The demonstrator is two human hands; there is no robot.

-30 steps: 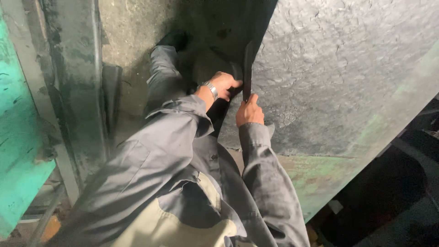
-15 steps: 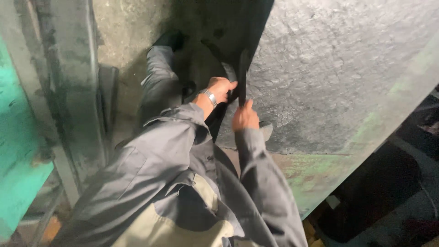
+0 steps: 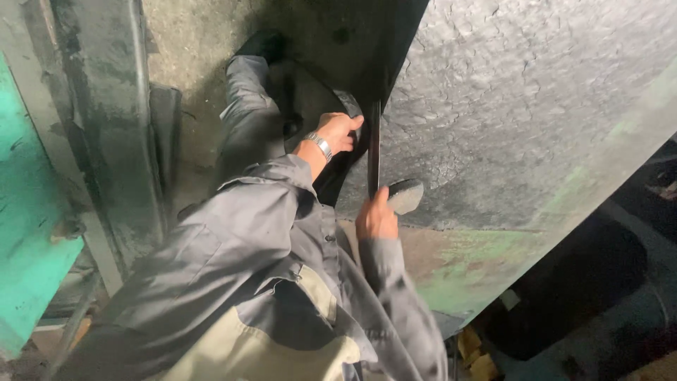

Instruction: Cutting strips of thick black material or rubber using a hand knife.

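Two hands, left hand (image 3: 337,132) and right hand (image 3: 376,220), on one dark strip (image 3: 373,159).

floor: i'm seeing a dusty concrete floor (image 3: 197,42) stretching away at the top, with a dark shoe (image 3: 262,44) standing on it.
left side: a green painted panel (image 3: 28,233) is running down the edge, and a grimy grey metal post (image 3: 106,120) is standing just beside it.
clothing: a grey work jacket (image 3: 233,261) is filling the middle, a beige patch showing low on it.
lower right: yellow blocks (image 3: 474,353) are lying in dark shadow.
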